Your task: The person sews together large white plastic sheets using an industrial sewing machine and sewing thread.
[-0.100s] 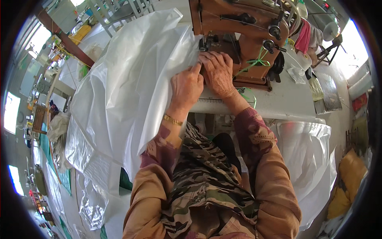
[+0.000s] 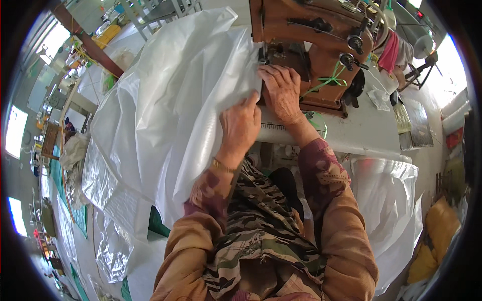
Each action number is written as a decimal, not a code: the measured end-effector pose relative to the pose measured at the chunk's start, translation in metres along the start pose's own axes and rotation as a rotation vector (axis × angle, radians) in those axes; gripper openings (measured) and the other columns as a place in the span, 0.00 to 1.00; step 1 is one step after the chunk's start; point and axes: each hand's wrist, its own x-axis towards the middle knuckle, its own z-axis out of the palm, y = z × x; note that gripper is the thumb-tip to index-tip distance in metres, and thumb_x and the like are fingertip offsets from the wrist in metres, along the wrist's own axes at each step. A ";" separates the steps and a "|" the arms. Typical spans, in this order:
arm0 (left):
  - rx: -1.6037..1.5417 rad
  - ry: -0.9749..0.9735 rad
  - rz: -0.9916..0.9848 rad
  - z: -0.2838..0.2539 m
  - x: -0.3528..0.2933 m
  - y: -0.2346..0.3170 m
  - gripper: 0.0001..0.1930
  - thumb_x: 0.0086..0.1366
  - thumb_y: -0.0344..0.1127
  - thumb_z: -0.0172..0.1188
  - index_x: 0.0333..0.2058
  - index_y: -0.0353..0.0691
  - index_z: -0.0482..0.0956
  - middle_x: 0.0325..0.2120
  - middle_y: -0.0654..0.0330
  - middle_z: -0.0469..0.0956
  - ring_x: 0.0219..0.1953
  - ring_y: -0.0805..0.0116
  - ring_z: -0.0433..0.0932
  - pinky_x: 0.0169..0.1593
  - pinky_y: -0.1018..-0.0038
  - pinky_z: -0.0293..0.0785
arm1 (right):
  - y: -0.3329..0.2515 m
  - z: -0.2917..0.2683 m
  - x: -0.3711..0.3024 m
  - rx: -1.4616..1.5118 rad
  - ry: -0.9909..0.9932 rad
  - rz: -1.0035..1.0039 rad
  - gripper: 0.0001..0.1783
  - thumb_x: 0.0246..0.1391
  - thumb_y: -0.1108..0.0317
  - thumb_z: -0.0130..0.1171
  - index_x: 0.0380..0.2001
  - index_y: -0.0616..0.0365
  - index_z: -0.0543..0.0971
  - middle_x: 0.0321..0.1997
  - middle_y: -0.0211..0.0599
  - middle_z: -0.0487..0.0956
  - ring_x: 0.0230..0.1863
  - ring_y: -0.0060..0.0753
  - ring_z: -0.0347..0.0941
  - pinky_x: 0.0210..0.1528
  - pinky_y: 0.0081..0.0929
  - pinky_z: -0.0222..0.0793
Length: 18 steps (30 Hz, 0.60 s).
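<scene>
A large white plastic sheet (image 2: 165, 90), translucent and creased, spreads over the left side. Its right edge runs up to the needle area of a brown sewing machine (image 2: 321, 45). My left hand (image 2: 240, 125) lies along that edge, fingers curled on the sheet and the index finger stretched forward. Close to the machine's presser foot (image 2: 262, 54), my right hand (image 2: 282, 93) has its fingers together and bent down at the sheet's edge. What lies under its fingertips is hidden. A gold-coloured bracelet (image 2: 223, 165) circles my left wrist.
The pale sewing table (image 2: 361, 130) bears a ruler strip (image 2: 273, 126) along its near edge. Green string (image 2: 331, 80) is tied on the machine. More white sheeting (image 2: 381, 200) hangs at the right, near a yellow sack (image 2: 439, 226). A rusty post (image 2: 85, 40) stands far left.
My left hand has drawn back toward me along the sheet's edge, apart from my right fingertips. My right hand stays by the presser foot. The whole view has shifted slightly.
</scene>
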 end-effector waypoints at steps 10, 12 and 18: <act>-0.059 0.091 0.037 0.001 -0.017 0.000 0.12 0.59 0.28 0.65 0.41 0.38 0.76 0.31 0.54 0.78 0.27 0.51 0.80 0.30 0.63 0.77 | -0.003 -0.002 0.003 0.016 0.008 0.012 0.27 0.43 0.73 0.63 0.51 0.54 0.76 0.55 0.29 0.77 0.59 0.38 0.70 0.62 0.42 0.58; -0.029 0.027 0.040 -0.001 -0.011 -0.003 0.12 0.61 0.30 0.65 0.43 0.40 0.74 0.32 0.54 0.77 0.29 0.50 0.80 0.31 0.62 0.77 | -0.005 -0.003 0.004 -0.003 -0.021 0.042 0.27 0.44 0.73 0.63 0.51 0.55 0.76 0.56 0.29 0.77 0.59 0.38 0.69 0.62 0.42 0.58; -0.148 -0.037 0.037 0.008 -0.001 -0.004 0.04 0.63 0.24 0.57 0.31 0.35 0.71 0.29 0.50 0.76 0.30 0.45 0.80 0.33 0.56 0.77 | -0.002 -0.002 0.003 -0.030 -0.006 0.030 0.25 0.44 0.72 0.62 0.50 0.55 0.77 0.55 0.31 0.77 0.59 0.38 0.69 0.62 0.41 0.58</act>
